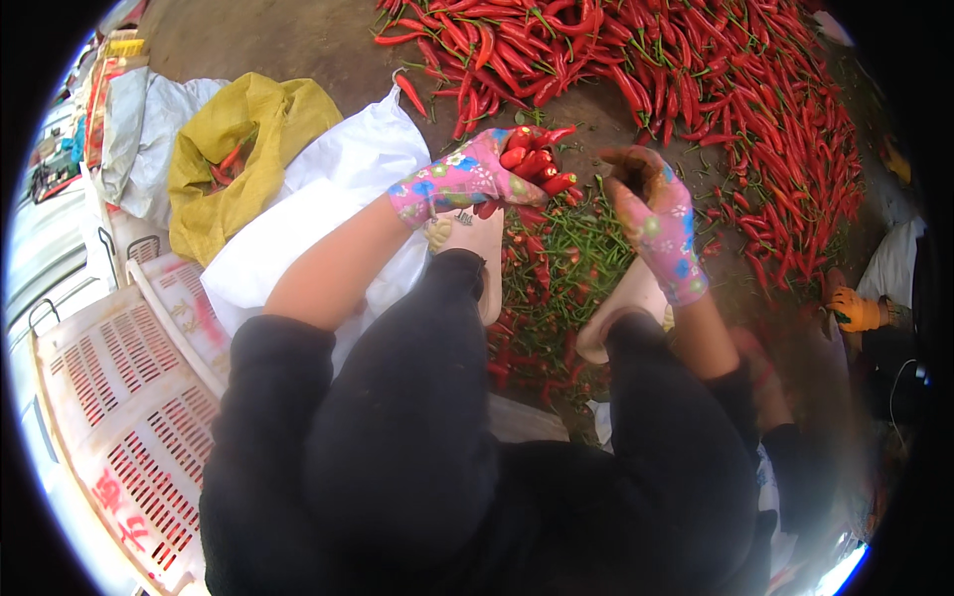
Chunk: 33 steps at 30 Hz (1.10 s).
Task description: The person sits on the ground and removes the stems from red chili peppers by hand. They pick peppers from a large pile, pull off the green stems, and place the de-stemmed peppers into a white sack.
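My left hand [477,171], in a pink flowered glove, is closed around a bunch of red chilli peppers [535,161]. My right hand [651,204], in a matching glove with a dirty brown palm, is curled just right of the bunch; whether it holds a chilli or a stem I cannot tell. Below both hands lies a heap of green stems and red chillies [566,263], between my two pale slippers [482,248]. A large pile of red chillies [715,89] spreads over the ground ahead and to the right.
A white sack [328,189] and a yellow sack [234,149] with a few chillies lie at my left. White plastic crates [119,397] stand at lower left. Another person's orange-gloved hand [855,310] shows at the right edge.
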### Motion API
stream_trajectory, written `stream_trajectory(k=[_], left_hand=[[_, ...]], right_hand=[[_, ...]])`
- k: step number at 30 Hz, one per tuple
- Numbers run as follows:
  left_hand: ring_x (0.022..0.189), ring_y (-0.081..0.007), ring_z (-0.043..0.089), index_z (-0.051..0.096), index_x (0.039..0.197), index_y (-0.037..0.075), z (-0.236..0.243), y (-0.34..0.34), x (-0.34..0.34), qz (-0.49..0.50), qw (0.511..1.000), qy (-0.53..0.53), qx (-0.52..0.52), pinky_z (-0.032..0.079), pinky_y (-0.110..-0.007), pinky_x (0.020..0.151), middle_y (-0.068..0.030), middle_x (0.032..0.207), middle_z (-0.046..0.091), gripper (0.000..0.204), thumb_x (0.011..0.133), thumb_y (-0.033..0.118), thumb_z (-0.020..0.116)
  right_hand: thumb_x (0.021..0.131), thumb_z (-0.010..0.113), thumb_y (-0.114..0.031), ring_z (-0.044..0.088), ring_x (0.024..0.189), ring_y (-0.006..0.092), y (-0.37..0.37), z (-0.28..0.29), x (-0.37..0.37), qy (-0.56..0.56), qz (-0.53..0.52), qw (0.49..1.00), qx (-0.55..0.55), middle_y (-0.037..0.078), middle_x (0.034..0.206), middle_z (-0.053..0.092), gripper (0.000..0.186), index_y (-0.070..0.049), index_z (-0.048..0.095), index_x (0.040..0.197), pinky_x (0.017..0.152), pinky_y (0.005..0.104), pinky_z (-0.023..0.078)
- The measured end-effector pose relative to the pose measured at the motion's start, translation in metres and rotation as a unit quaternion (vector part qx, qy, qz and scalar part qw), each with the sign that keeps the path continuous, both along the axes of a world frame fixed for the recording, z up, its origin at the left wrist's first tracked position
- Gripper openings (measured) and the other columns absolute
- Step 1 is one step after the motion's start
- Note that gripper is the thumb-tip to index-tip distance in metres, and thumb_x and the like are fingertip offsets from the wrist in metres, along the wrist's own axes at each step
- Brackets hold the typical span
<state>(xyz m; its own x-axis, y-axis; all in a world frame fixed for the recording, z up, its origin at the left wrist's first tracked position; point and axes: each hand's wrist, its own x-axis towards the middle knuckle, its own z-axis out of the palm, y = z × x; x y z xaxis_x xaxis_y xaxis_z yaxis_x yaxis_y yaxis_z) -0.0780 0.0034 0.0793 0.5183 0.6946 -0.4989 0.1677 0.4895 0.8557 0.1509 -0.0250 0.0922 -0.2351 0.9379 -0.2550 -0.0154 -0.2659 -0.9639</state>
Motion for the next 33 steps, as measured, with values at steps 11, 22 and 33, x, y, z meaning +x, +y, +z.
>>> stream_trajectory(k=[11,22,33], left_hand=[[0.081,-0.0163,0.062,0.061,0.094,0.001,0.177,-0.017,-0.144,-0.486,0.818,0.085,-0.297,0.051,-0.028,0.069,-0.0089,0.088,0.062,0.037,0.063,0.009,0.079],[0.080,-0.0175,0.063,0.064,0.094,0.001,0.112,-0.063,-0.228,-0.348,0.812,0.467,0.038,0.050,-0.027,0.068,-0.0112,0.086,0.064,0.037,0.066,0.022,0.077],[0.078,-0.0176,0.064,0.065,0.095,0.001,0.109,-0.025,-0.251,-0.072,0.894,0.436,0.074,0.050,-0.026,0.065,-0.0127,0.085,0.066,0.038,0.072,0.030,0.072]], right_hand=[[0.086,0.058,-0.006,0.055,0.075,0.0095,-0.006,-0.014,0.013,-0.008,-0.067,0.998,-0.008,0.007,0.096,0.058,0.027,0.005,0.055,0.111,0.068,0.0235,0.047],[0.087,0.055,-0.009,0.047,0.065,0.0053,-0.014,-0.018,0.001,-0.061,-0.005,0.997,-0.044,0.000,0.079,0.054,0.024,0.004,0.058,0.107,0.060,0.0185,0.039],[0.088,0.052,-0.009,0.047,0.066,0.0062,-0.018,-0.019,-0.010,-0.083,0.041,0.994,-0.060,0.001,0.078,0.054,0.024,0.005,0.057,0.106,0.060,0.0199,0.040]])
